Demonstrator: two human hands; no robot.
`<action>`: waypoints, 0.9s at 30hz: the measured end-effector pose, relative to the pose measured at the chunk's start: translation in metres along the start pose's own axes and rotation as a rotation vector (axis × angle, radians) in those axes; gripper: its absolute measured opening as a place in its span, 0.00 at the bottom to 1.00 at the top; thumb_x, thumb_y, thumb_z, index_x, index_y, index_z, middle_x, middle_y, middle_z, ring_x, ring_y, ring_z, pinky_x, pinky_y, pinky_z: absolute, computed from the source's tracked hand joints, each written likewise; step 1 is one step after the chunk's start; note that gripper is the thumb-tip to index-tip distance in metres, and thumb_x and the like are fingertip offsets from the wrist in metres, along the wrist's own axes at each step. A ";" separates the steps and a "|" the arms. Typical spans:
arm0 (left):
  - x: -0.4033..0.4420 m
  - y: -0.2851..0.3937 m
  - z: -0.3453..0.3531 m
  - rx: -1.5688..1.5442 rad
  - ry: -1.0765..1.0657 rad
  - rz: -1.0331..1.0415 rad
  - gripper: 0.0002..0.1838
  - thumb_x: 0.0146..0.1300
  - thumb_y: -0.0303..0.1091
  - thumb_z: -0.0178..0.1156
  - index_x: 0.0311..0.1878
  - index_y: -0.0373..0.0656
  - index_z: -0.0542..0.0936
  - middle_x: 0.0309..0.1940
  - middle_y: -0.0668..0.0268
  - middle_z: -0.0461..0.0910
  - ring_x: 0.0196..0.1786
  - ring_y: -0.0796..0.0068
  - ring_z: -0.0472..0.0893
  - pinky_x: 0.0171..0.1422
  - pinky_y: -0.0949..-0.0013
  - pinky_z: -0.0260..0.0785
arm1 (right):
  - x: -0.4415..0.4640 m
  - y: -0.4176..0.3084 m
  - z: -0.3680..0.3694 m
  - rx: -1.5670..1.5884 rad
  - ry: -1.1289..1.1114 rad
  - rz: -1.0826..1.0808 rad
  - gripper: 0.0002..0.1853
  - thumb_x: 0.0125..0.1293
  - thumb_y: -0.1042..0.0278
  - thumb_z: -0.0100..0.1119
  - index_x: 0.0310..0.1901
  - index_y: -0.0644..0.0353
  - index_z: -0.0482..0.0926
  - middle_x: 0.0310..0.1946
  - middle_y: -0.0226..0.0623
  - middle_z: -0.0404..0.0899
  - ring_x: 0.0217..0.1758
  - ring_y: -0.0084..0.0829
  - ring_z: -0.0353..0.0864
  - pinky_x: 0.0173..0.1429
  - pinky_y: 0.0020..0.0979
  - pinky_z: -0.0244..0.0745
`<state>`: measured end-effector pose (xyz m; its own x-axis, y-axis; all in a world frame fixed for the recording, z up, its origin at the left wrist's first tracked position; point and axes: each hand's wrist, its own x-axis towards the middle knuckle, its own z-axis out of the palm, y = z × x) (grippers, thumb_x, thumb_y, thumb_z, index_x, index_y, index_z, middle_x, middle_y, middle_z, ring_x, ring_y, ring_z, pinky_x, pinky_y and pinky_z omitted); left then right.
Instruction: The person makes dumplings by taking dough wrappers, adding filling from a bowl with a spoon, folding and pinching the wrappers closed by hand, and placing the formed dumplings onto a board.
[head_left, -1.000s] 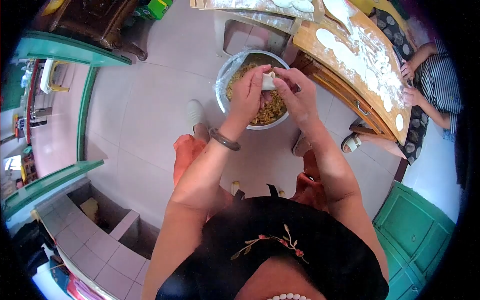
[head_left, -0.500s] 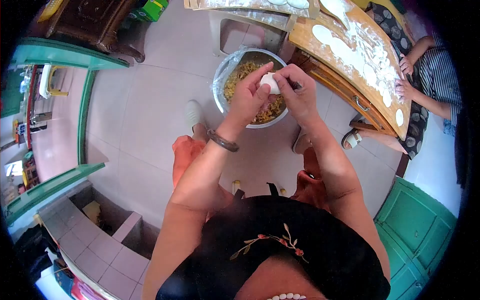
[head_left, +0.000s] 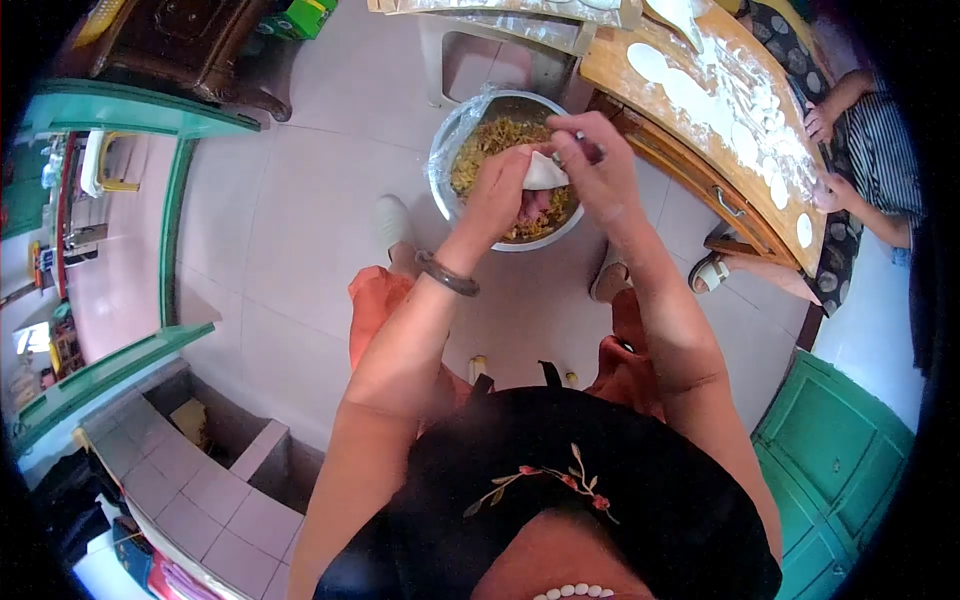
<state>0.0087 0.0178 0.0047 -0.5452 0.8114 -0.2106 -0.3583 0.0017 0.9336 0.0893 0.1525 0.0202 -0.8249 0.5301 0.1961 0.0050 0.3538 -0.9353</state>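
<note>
A white dumpling [head_left: 543, 172], its dough folded over, rests in my left hand [head_left: 492, 200], whose fingers are closed around it. Close to its right side is my right hand [head_left: 602, 168], fingers curled, with a small dark thing in the palm that I cannot make out. Directly below both hands stands a metal bowl [head_left: 436, 180] of chopped yellow-brown filling [head_left: 485, 145] with a pink meaty patch. Clear plastic film [head_left: 465, 118] hangs over the bowl's left rim.
A floury wooden table [head_left: 620, 75] with round dough wrappers [head_left: 648, 62] stands at the upper right. Another person's hands [head_left: 828, 190] rest at its far edge. A pale stool [head_left: 433, 60] stands behind the bowl. Green doors [head_left: 835, 450] flank the room.
My right hand has lifted its fingers from the dough and shifted slightly right. More of the white dumpling shows in my left hand. The other person's near hand has drawn back slightly.
</note>
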 end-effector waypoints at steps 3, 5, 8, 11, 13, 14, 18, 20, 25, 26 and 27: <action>0.003 0.002 -0.002 -0.147 0.026 -0.041 0.23 0.73 0.44 0.36 0.45 0.36 0.77 0.25 0.64 0.78 0.18 0.81 0.73 0.19 0.79 0.62 | 0.008 0.004 -0.015 0.036 0.029 0.091 0.17 0.70 0.63 0.50 0.57 0.58 0.73 0.38 0.26 0.71 0.33 0.16 0.67 0.37 0.17 0.64; 0.006 0.002 -0.005 -0.262 0.025 -0.076 0.23 0.73 0.43 0.35 0.47 0.36 0.76 0.27 0.64 0.78 0.20 0.80 0.74 0.21 0.78 0.62 | 0.008 0.016 -0.009 0.111 0.031 0.133 0.23 0.67 0.57 0.55 0.60 0.57 0.70 0.42 0.29 0.68 0.42 0.21 0.68 0.47 0.23 0.65; 0.007 0.000 -0.003 -0.419 -0.008 -0.133 0.22 0.74 0.43 0.35 0.51 0.38 0.75 0.31 0.66 0.78 0.25 0.79 0.75 0.24 0.76 0.64 | -0.003 0.017 0.005 0.246 -0.033 0.185 0.30 0.66 0.52 0.57 0.65 0.55 0.64 0.46 0.34 0.65 0.48 0.25 0.67 0.54 0.28 0.65; 0.008 -0.005 0.013 -0.548 0.015 -0.150 0.21 0.73 0.44 0.36 0.51 0.40 0.73 0.31 0.67 0.78 0.24 0.78 0.74 0.24 0.75 0.64 | -0.007 0.019 0.018 0.311 -0.081 0.202 0.29 0.67 0.53 0.56 0.65 0.57 0.64 0.47 0.36 0.65 0.46 0.25 0.70 0.47 0.26 0.70; 0.008 -0.007 0.016 -0.606 -0.012 -0.139 0.20 0.73 0.46 0.36 0.50 0.42 0.72 0.31 0.67 0.77 0.24 0.76 0.74 0.23 0.74 0.64 | -0.009 0.006 0.018 0.442 -0.139 0.309 0.27 0.68 0.55 0.54 0.64 0.58 0.65 0.45 0.36 0.68 0.39 0.23 0.74 0.36 0.23 0.72; 0.008 -0.007 0.016 -0.626 -0.036 -0.135 0.20 0.73 0.47 0.37 0.49 0.42 0.72 0.30 0.67 0.77 0.23 0.76 0.74 0.22 0.74 0.64 | -0.009 -0.001 0.017 0.509 -0.168 0.363 0.26 0.69 0.56 0.53 0.64 0.59 0.65 0.44 0.36 0.70 0.35 0.22 0.76 0.31 0.21 0.73; 0.006 -0.009 0.011 -0.650 -0.152 -0.135 0.21 0.72 0.48 0.37 0.48 0.42 0.72 0.29 0.65 0.77 0.22 0.74 0.75 0.20 0.74 0.65 | -0.005 -0.009 0.010 0.665 -0.346 0.466 0.22 0.71 0.58 0.45 0.61 0.60 0.68 0.35 0.35 0.76 0.18 0.20 0.73 0.18 0.19 0.69; 0.005 -0.007 0.013 -0.641 -0.156 -0.154 0.21 0.72 0.48 0.36 0.47 0.42 0.72 0.28 0.65 0.77 0.21 0.73 0.75 0.20 0.73 0.65 | -0.004 -0.010 0.009 0.717 -0.370 0.471 0.21 0.71 0.59 0.42 0.59 0.61 0.70 0.29 0.34 0.77 0.14 0.19 0.71 0.18 0.19 0.70; 0.004 -0.003 0.014 -0.580 -0.127 -0.199 0.20 0.71 0.45 0.36 0.47 0.41 0.73 0.26 0.64 0.76 0.21 0.74 0.74 0.20 0.73 0.64 | -0.005 -0.011 0.010 0.657 -0.353 0.473 0.20 0.70 0.61 0.38 0.57 0.62 0.72 0.27 0.33 0.77 0.14 0.19 0.71 0.18 0.19 0.69; 0.004 -0.004 0.015 -0.563 -0.114 -0.194 0.19 0.71 0.45 0.36 0.47 0.41 0.73 0.26 0.64 0.76 0.20 0.74 0.74 0.19 0.73 0.64 | -0.005 -0.009 0.010 0.646 -0.357 0.474 0.20 0.70 0.62 0.37 0.56 0.62 0.72 0.26 0.33 0.77 0.14 0.19 0.70 0.18 0.19 0.69; 0.004 -0.005 0.017 -0.547 -0.098 -0.190 0.19 0.71 0.44 0.36 0.47 0.41 0.73 0.25 0.64 0.76 0.20 0.74 0.74 0.19 0.73 0.64 | -0.006 -0.008 0.010 0.629 -0.365 0.475 0.20 0.70 0.63 0.37 0.56 0.62 0.72 0.26 0.33 0.77 0.13 0.18 0.70 0.18 0.19 0.69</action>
<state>0.0206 0.0310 0.0038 -0.3698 0.8768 -0.3075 -0.7959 -0.1282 0.5917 0.0887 0.1389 0.0236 -0.9449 0.1955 -0.2626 0.1704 -0.3911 -0.9044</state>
